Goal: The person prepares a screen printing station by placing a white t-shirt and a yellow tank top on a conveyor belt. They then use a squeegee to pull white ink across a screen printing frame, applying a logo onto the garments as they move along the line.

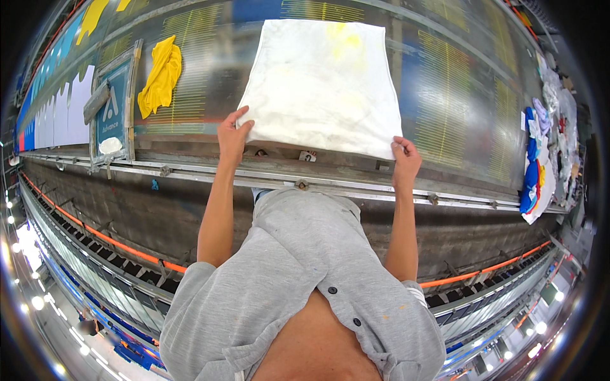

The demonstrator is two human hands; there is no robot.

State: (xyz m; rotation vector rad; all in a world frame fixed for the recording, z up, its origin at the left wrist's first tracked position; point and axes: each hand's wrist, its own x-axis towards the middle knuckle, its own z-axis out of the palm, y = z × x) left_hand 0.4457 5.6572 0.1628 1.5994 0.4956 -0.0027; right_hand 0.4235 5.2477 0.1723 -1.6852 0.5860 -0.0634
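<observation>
A white cloth with pale yellow stains near its far edge lies spread over the long table in front of me. My left hand is at its near left corner, the thumb and forefinger on either side of the side edge. At the near right corner my right hand pinches the fabric between thumb and fingers. The near edge of the cloth runs between both hands and reaches to the table's near side.
To the left lie a crumpled yellow cloth and a framed printing screen with a grey block on it. A metal rail runs along the near edge. Crumpled coloured cloths and plastic are heaped at the far right. Yellow line patterns mark the tabletop.
</observation>
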